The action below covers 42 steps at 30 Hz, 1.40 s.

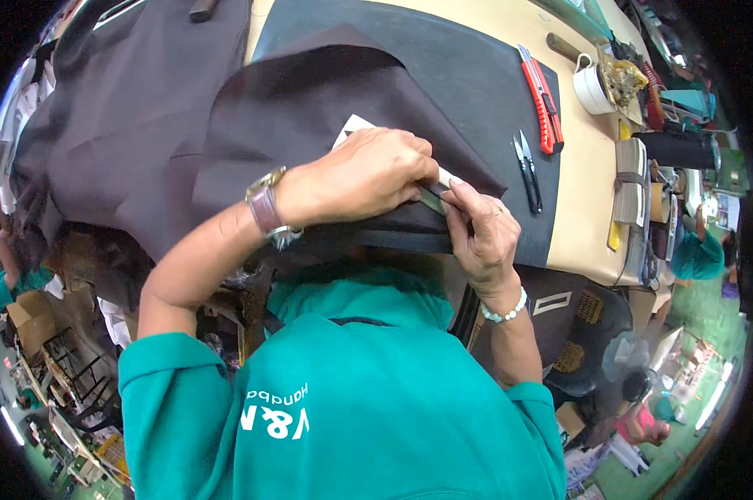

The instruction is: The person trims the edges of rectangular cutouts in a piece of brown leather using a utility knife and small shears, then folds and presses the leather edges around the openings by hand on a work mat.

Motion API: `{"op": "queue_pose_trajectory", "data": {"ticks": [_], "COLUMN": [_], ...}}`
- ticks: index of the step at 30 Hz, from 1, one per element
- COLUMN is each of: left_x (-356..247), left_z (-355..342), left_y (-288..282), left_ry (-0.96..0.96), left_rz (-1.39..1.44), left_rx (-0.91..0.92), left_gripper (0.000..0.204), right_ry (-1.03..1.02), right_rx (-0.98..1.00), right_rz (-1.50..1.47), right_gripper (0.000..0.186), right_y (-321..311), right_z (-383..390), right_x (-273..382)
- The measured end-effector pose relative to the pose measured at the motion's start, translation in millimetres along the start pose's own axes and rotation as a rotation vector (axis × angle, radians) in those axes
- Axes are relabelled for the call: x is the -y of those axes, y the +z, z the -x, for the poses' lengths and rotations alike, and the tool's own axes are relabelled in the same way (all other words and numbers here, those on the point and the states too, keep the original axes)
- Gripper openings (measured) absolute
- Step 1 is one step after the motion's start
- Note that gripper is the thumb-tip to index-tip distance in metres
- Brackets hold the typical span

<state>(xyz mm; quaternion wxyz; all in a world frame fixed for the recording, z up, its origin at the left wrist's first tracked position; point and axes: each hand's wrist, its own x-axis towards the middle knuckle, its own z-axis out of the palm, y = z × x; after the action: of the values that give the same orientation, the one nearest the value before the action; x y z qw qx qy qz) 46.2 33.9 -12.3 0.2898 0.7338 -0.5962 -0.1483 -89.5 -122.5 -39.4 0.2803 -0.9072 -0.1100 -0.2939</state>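
A large dark brown sheet, leather-like [301, 108], lies across the bench with its near edge folded up toward me. My left hand [385, 171] rests on it, fingers closed and pinching the folded edge. Close beside it, my right hand [483, 229] grips the same edge between thumb and fingers. A thin light strip [446, 177] shows between the two hands, partly covered by them. From under my left hand sticks out a white piece [351, 128], which may belong to that strip. The fingertips of my left hand are partly hidden.
On the black mat [468, 71] to the right lie a red utility knife [541, 104] and black-handled snips [527, 171]. A white mug [591, 87] stands on the cream bench top [589, 183], near a wooden handle [565, 47]. Other people work in the background.
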Motion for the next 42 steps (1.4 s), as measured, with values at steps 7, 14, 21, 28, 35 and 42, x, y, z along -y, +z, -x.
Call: {"op": "queue_pose_trajectory", "data": {"ticks": [7,14,21,28,35,42], "left_x": [22.3,26.2,30.2,33.1,54.5,61.6], "left_z": [9.4,18.0,13.4,14.7,40.2,47.4], "left_y": [1.3,5.1,1.5,2.8,-37.4,-37.8], "left_ry": [0.086,0.218,0.267,0.251,0.173,0.129], "left_rz": [0.166,0.071,0.038,0.072,-0.114,-0.066], "left_rx": [-0.046,-0.16,-0.112,-0.11,-0.017,-0.049], "left_gripper": [0.016,0.017,0.017,0.014,0.013,0.015], "right_ry": [-0.082,-0.247,0.397,0.39,0.545,0.376], "right_rx": [0.097,0.326,0.165,0.299,0.324,0.442], "right_rz": [0.03,0.197,0.085,0.442,0.508,0.626], "right_gripper": [0.034,0.034,0.037,0.062,0.074,0.068], "right_y": [-2.7,-36.4,-19.7,9.4,-2.2,20.5], "right_z": [1.9,8.4,-0.2,-19.5,-1.2,-30.8], "right_x": [-7.2,-6.5,8.5,24.2,27.9,33.9]}}
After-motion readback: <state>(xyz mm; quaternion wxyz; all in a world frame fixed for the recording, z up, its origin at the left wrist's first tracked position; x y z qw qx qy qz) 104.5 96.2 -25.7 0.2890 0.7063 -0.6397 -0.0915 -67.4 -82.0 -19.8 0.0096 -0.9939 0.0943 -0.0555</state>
